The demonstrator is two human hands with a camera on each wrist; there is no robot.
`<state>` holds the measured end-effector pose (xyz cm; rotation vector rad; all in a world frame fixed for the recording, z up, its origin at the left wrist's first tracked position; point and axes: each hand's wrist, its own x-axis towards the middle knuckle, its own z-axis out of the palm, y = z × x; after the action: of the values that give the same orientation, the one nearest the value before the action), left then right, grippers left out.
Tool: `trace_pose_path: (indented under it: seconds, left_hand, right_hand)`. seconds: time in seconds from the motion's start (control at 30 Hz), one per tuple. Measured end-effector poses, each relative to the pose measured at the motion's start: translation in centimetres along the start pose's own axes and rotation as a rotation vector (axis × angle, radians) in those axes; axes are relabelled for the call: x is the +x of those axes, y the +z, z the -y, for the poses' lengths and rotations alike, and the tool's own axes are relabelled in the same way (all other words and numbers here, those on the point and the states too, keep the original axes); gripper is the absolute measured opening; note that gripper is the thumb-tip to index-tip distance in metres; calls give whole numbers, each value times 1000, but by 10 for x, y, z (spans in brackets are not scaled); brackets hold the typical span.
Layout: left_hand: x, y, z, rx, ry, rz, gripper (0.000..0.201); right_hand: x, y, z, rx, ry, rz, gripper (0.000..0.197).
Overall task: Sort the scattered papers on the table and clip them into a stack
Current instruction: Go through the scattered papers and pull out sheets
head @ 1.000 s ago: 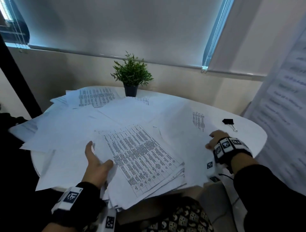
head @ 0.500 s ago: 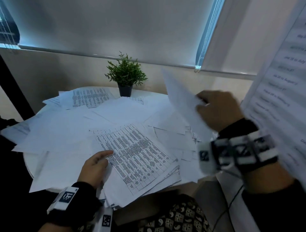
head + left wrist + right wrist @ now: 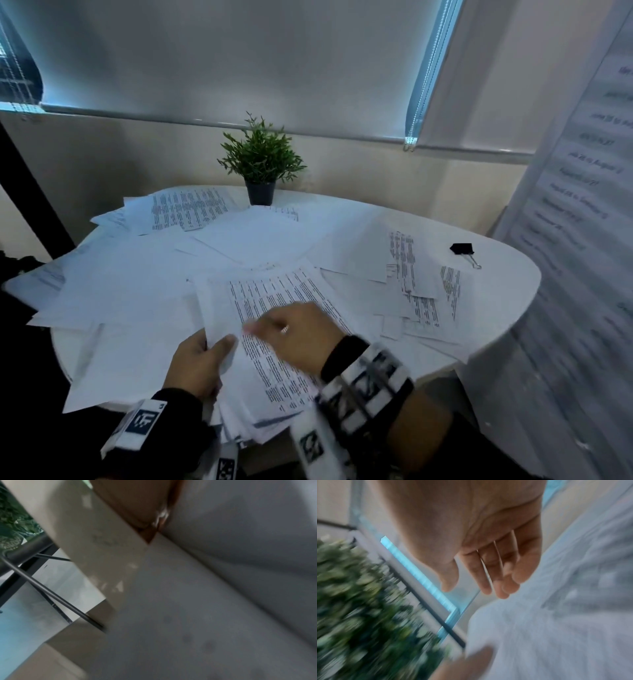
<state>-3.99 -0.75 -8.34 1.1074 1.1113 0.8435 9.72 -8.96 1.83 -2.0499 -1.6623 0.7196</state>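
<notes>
In front of the potted plant [image 3: 262,161], the left hand [image 3: 198,365] grips the gathered paper stack [image 3: 274,346] by its edge while the right hand [image 3: 301,337], fingers loosely extended, hovers over its top sheet.

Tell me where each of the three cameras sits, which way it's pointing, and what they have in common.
Head: worn on the head, looking forward and down at the white table, the stack of papers, potted plant and binder clip; both hands and wristbands show.
Left wrist: below the papers, aimed along their underside; a sliver of the left hand shows.
Right wrist: looks along the open right hand over the papers.
Shared: head and right wrist both show the plant and the papers.
</notes>
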Motion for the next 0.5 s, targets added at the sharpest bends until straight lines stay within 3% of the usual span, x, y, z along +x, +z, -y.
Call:
trace_pose_path:
  seconds: [0.13,0.23,0.33,0.5]
  left_hand:
    - [2,-2,3,24,-24,-13,11]
    - [3,-3,4,35,-11,8,14]
    - [3,-3,3,73,5,-12,12]
    - [-1,-1,1,-15,2,15,21]
  right_hand:
    - [66,-79,-94,-144,414,-240,44]
    - [91,-101,-145,-252,656,-232,61]
    - [96,-99,-150,-277,733,-212,72]
    - [95,-101,-141,-370,715,-69,42]
